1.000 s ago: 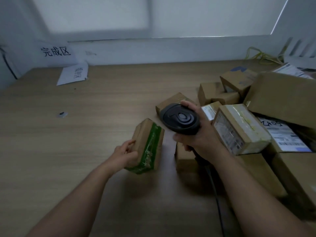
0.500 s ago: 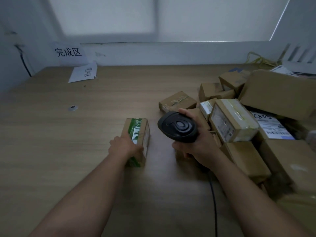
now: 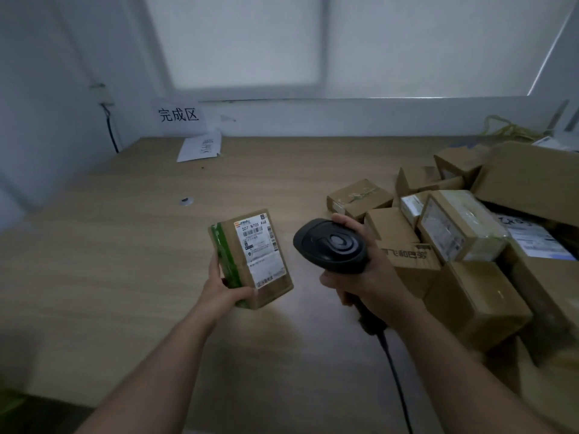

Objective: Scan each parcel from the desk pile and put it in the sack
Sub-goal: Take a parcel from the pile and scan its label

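My left hand grips a small cardboard parcel with green tape on its left side, held above the wooden desk. The parcel's white shipping label with a barcode faces up. To its right, my right hand grips the handle of a black barcode scanner, whose head sits level with the parcel, a short gap away. The scanner's black cable trails toward the near edge. The pile of cardboard parcels fills the desk's right side. No sack is in view.
A sheet with printed characters hangs on the back wall, with another paper lying below it. A small round object lies on the desk at left. A black wire runs down the left wall. Yellow cord lies at the back right.
My left hand has lifted the green-taped parcel off the desk and turned it so the label faces up. The scanner has stayed beside it in my right hand.
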The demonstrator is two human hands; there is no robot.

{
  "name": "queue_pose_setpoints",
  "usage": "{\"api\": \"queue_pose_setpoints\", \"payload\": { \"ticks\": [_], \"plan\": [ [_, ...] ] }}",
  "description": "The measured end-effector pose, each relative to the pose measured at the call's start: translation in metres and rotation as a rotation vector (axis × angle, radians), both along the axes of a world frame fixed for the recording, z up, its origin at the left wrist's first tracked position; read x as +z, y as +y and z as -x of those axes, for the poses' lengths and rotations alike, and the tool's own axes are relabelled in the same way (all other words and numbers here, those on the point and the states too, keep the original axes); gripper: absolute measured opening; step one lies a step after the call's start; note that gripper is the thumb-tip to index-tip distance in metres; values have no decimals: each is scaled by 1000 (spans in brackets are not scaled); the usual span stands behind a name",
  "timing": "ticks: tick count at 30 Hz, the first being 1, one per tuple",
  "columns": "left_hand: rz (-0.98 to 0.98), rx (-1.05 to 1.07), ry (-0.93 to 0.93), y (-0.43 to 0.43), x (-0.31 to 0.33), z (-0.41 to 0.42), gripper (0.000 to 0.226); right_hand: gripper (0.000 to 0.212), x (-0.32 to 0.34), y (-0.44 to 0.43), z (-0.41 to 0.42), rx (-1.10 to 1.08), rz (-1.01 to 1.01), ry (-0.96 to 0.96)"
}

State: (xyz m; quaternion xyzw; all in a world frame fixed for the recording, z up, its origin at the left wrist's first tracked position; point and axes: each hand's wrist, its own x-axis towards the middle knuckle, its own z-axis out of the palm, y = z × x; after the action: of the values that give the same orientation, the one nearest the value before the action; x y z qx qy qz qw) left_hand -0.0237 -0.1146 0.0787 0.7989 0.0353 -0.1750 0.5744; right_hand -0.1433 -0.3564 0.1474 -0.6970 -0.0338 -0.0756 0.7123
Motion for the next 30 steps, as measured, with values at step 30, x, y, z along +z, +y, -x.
{"api": "queue_pose_setpoints", "payload": {
  "ticks": [30],
  "plan": [
    [90, -84, -183, 48, 22, -5, 113, 88, 37, 78, 51, -32, -79, 96]
  ]
}}
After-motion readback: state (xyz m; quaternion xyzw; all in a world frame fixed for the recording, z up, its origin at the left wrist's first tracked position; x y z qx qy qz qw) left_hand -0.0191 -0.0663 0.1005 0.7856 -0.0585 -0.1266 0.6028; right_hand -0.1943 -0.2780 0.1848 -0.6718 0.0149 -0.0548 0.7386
